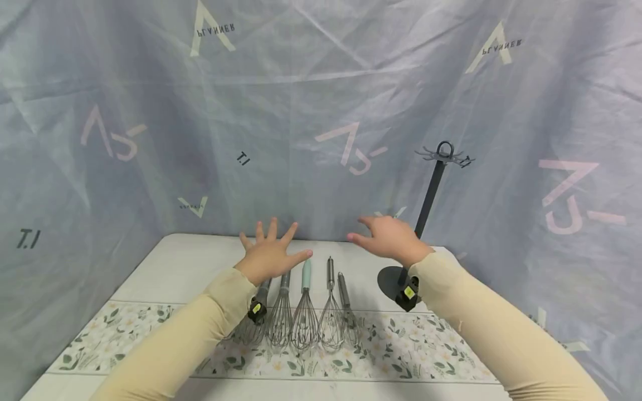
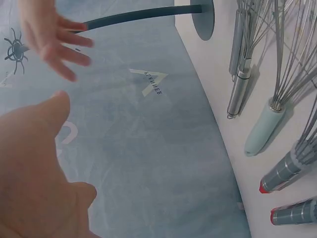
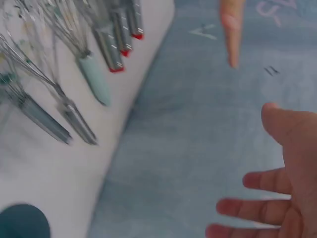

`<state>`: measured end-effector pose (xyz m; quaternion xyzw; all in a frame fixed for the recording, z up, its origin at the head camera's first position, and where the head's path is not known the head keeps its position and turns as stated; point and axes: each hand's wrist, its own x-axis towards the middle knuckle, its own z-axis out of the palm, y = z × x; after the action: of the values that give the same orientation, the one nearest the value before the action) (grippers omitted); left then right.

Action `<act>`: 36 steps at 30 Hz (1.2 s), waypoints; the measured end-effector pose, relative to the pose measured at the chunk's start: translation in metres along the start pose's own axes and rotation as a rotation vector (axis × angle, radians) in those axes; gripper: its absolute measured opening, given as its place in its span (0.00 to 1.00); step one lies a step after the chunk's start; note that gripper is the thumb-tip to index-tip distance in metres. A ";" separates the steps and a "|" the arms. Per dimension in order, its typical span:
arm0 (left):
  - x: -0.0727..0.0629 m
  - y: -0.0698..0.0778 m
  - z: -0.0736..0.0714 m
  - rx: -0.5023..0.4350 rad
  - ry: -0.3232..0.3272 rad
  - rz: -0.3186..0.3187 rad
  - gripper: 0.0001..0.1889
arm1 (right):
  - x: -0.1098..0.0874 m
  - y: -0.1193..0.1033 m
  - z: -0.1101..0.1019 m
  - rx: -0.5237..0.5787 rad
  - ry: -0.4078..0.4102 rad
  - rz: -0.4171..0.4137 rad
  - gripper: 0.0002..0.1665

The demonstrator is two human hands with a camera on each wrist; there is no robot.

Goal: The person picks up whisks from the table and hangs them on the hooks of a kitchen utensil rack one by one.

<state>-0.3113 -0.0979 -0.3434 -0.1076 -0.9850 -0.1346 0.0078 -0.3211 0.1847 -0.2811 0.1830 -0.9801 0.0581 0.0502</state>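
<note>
Several wire whisks lie in a row on the white table. My left hand is raised above the grey-handled whisks, fingers spread and holding nothing. Beside these lies a whisk with a mint handle, then a whisk with a shiny metal handle and a shorter metal whisk. In the right wrist view, red ends show on the grey handles. My right hand hovers empty with its fingers extended, overlapping the black stand in the head view.
The stand has a round base and a ring of hooks on top. A floral strip crosses the table under the whisk wires. Grey printed cloth hangs behind and at both sides.
</note>
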 end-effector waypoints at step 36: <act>-0.024 -0.071 0.035 -0.206 0.084 -0.032 0.48 | -0.003 0.107 -0.171 0.207 0.451 0.119 0.33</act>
<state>-0.3023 -0.1608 -0.3966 -0.0862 -0.9663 -0.2397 0.0357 -0.3445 0.3074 -0.1223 0.1114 -0.9420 0.2003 0.2453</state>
